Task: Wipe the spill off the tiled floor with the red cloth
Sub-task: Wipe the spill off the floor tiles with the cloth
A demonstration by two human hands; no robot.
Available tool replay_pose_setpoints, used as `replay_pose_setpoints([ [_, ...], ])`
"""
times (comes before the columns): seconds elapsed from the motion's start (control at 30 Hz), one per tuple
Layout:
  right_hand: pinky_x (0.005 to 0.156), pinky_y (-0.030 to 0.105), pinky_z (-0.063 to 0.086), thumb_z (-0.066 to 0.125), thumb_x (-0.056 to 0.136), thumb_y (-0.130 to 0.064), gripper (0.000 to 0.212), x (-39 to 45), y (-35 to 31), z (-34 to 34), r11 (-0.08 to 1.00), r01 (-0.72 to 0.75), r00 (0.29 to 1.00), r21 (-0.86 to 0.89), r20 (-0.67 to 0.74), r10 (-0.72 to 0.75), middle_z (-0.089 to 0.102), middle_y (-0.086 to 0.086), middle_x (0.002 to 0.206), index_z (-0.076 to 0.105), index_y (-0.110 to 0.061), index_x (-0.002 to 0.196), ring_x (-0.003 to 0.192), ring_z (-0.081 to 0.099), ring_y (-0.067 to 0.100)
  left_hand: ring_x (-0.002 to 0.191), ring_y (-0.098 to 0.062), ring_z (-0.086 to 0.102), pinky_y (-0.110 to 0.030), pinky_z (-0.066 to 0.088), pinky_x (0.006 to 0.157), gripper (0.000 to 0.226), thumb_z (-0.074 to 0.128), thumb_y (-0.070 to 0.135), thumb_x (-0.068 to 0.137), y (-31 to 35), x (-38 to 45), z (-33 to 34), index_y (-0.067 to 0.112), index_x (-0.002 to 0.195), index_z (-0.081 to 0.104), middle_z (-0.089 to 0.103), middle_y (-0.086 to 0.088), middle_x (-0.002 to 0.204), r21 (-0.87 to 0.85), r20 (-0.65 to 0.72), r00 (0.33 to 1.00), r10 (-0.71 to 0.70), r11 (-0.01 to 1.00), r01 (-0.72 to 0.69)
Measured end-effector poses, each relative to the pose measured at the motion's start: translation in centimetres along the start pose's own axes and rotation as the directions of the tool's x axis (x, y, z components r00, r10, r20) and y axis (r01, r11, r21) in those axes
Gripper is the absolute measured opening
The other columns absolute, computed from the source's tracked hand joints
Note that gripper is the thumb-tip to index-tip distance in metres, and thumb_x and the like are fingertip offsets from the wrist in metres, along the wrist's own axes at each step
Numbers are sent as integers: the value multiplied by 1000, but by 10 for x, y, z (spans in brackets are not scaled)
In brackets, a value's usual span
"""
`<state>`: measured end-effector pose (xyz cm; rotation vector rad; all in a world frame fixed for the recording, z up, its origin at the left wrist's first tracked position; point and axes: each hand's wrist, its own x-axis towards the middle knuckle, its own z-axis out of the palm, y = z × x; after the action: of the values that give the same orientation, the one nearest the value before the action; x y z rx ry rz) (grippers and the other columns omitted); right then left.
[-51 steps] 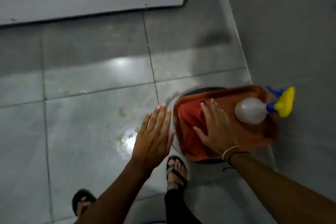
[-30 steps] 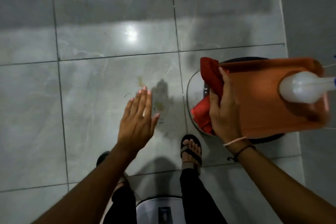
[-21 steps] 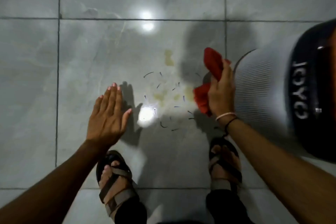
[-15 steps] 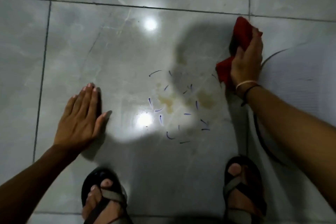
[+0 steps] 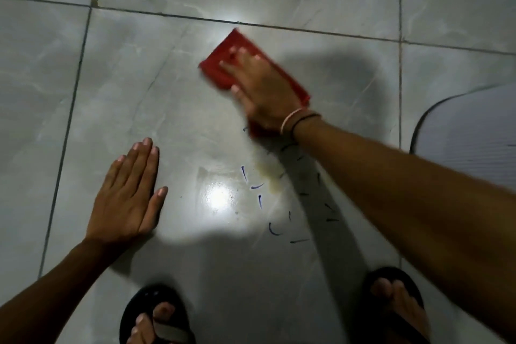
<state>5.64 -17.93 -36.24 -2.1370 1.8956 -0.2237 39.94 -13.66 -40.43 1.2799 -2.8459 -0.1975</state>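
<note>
The red cloth (image 5: 223,60) lies spread flat on the grey tiled floor (image 5: 156,98) in the upper middle of the view. My right hand (image 5: 262,89) presses down on it with the fingers spread, and the palm hides the cloth's near part. The spill (image 5: 268,176) is a pale yellowish smear with small dark blue curved marks around it, just below the cloth and partly under my right forearm. My left hand (image 5: 128,193) rests flat and open on the floor to the left of the spill, holding nothing.
A light grey ribbed round object (image 5: 472,137) with a dark rim stands at the right edge. My two feet in dark sandals (image 5: 156,315) are at the bottom. A bright lamp reflection (image 5: 219,195) glares on the tile beside the spill.
My right hand has carried the bunched cloth from the right side down onto the floor and spread it flat above the spill. My left hand has settled flat on the tile. The camera has come lower.
</note>
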Motion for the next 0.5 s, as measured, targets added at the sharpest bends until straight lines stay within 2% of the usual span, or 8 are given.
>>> replay_pose_setpoints([
  [0.1, 129, 45, 25, 43, 107, -29, 53, -41, -36, 18, 962, 269, 960, -39, 93, -264, 32, 16, 167, 37, -16, 157, 156, 30, 32, 165, -26, 11, -41, 8, 134, 73, 34, 36, 103, -1, 0, 0, 0, 165, 19, 16, -16, 176, -7, -19, 1000, 8, 1000, -8],
  [0.17, 129, 44, 27, 49, 103, -23, 53, -72, -20, 18, 942, 337, 936, 1, 103, -335, 37, 16, 165, 42, -16, 155, 154, 34, 32, 164, -27, 13, -41, 8, 134, 73, 34, 36, 103, -2, -1, 1, 1, 165, 19, 16, -16, 176, -2, -27, 1000, 17, 1000, -17],
  [0.2, 129, 42, 27, 52, 100, -20, 54, -83, -1, 14, 947, 319, 944, 22, 80, -320, 40, 15, 163, 45, -15, 154, 153, 36, 31, 164, -27, 14, -41, 8, 134, 73, 33, 36, 103, -3, -1, 2, 1, 165, 19, 16, -16, 176, 0, -30, 999, 23, 1000, -23],
  [0.27, 130, 36, 24, 55, 98, -21, 56, -98, 43, 4, 985, 173, 985, -10, 0, -173, 42, 12, 162, 46, -17, 153, 152, 39, 28, 164, -28, 14, -42, 9, 134, 72, 32, 37, 104, -4, -1, 3, 1, 165, 20, 16, -17, 176, 4, -38, 999, 30, 1000, -30],
  [0.33, 131, 41, 25, 50, 102, -28, 55, -95, 79, -9, 994, -114, 988, 7, -104, 114, 40, 11, 164, 41, -22, 156, 153, 37, 29, 164, -28, 15, -42, 10, 134, 72, 33, 37, 104, -5, -1, 3, 0, 165, 21, 17, -17, 176, 5, -44, 999, 30, 1000, -30],
  [0.4, 129, 51, 28, 46, 106, -31, 52, -72, 89, -14, 924, -364, 899, 117, -214, 381, 39, 13, 164, 37, -22, 157, 153, 35, 31, 163, -29, 17, -45, 15, 133, 71, 35, 35, 104, -3, 0, 2, -1, 164, 22, 19, -18, 175, -7, -47, 998, 34, 999, -35],
  [0.47, 129, 47, 27, 43, 108, -31, 49, -40, 71, -11, 842, -503, 794, 196, -280, 540, 39, 13, 164, 39, -20, 156, 153, 35, 29, 162, -31, 20, -49, 20, 131, 71, 36, 34, 104, -2, 0, 0, -2, 164, 24, 22, -18, 174, -12, -47, 999, 28, 1000, -29],
  [0.5, 130, 43, 26, 42, 108, -31, 48, -29, 56, -8, 821, -533, 767, 206, -291, 571, 38, 12, 164, 40, -20, 155, 154, 34, 28, 162, -31, 21, -50, 22, 131, 70, 37, 34, 104, -2, 0, 0, -2, 163, 24, 22, -19, 174, -12, -47, 998, 28, 1000, -29],
])
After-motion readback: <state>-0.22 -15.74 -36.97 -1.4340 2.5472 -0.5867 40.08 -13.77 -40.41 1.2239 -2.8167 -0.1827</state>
